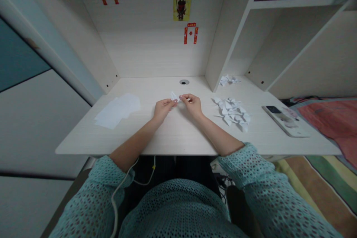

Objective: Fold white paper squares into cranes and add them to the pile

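A small folded piece of white paper point(174, 96) is held just above the pale wooden desk point(173, 137), near its middle. My left hand point(162, 108) pinches its left side with closed fingers. My right hand point(192, 104) pinches its right side, fingers curled. Both forearms reach out over the desk's front edge from teal knit sleeves.
A stack of flat white paper sheets point(118, 109) lies at the left. A heap of folded white paper shapes point(232, 112) lies to the right, with a few more point(228, 79) under the shelf. A phone point(284, 119) rests at the far right. A cable hole point(184, 81) sits at the back.
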Demonstrator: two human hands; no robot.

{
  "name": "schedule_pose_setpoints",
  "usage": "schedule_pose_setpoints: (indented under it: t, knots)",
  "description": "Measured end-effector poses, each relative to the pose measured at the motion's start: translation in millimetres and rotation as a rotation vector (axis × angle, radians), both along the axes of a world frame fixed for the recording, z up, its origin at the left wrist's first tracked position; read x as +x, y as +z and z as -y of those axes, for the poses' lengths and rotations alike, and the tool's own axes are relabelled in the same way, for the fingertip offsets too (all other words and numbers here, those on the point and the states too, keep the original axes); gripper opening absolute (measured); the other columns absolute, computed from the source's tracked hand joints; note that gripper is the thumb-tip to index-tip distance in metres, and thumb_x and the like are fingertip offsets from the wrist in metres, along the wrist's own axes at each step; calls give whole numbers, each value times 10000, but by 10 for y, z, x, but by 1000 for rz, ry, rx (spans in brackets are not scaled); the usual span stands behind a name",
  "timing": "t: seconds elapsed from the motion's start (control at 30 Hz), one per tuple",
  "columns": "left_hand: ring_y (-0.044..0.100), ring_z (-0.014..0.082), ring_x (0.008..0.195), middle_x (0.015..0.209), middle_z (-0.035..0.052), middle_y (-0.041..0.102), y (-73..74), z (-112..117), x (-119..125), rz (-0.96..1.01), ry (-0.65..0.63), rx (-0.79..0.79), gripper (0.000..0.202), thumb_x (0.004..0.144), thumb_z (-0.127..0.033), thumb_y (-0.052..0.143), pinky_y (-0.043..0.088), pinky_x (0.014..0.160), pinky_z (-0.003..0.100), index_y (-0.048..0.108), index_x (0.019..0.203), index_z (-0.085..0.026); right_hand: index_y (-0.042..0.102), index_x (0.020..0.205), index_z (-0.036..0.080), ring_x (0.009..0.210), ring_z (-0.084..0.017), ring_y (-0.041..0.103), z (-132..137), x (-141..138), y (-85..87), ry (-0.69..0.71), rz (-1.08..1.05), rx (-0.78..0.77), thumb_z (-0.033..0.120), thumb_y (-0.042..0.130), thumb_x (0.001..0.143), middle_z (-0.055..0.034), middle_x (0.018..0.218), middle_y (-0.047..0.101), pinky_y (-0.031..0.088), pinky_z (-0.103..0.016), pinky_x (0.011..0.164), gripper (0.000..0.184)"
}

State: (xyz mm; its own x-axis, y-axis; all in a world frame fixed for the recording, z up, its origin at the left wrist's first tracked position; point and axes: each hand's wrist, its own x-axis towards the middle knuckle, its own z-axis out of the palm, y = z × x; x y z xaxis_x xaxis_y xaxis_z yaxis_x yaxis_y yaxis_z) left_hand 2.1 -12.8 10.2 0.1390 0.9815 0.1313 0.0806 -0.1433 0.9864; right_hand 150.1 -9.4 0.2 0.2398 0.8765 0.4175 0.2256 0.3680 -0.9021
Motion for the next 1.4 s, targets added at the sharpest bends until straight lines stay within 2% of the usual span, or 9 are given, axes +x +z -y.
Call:
schedule_pose_setpoints:
  t: [0.1,0.33,0.57,0.77,0.97,1.2,1.4]
  knots:
    - [623,185,787,833,94,703,6,7,-1,15,31,-12,369,674,-505,656,372,606,252,679,792,-156,684,735,175,689,-164,571,13,-25,-14,-2,-40,-11,447,609,710,-47,765,692,384,-275,611,284]
    - [625,189,818,867,88,703,-40,-28,-15,85,17,0,373,678,-514,651,373,603,253,683,826,-174,660,725,165,699,-163,565,33,-71,-8,-1,-92,-19,456,599,698,-47,756,674,385,-271,621,299]
    - [618,184,787,837,93,698,-8,-12,4,27,19,3,387,677,-524,644,369,578,248,667,819,-164,651,731,173,737,-172,575,58,-81,24,-11,-58,-11,471,581,710,-50,779,674,392,-280,648,307]
    - [607,180,782,830,72,695,10,17,25,-21,-37,-2,405,618,-524,690,383,601,250,671,809,-167,659,740,182,777,-178,585,45,-17,40,8,-9,-20,477,579,721,-48,800,680,391,-281,666,306]
    - [614,190,774,823,90,701,41,46,36,-48,-1,-2,395,640,-545,665,370,587,260,662,727,-160,644,727,186,779,-167,584,44,-28,48,31,-9,-8,467,576,726,-39,794,673,394,-269,672,289]
    - [610,179,759,817,95,700,-8,-2,14,-19,-30,-43,399,671,-541,639,347,579,259,673,771,-157,634,717,184,735,-157,573,4,9,46,108,-23,8,474,595,720,-31,777,660,403,-269,653,292]
    - [609,175,762,821,92,696,-47,-34,-17,-2,-89,-96,403,665,-548,641,326,556,249,675,782,-164,691,878,219,810,-165,608,-54,196,130,327,13,22,511,554,762,-33,863,691,453,-292,726,343]
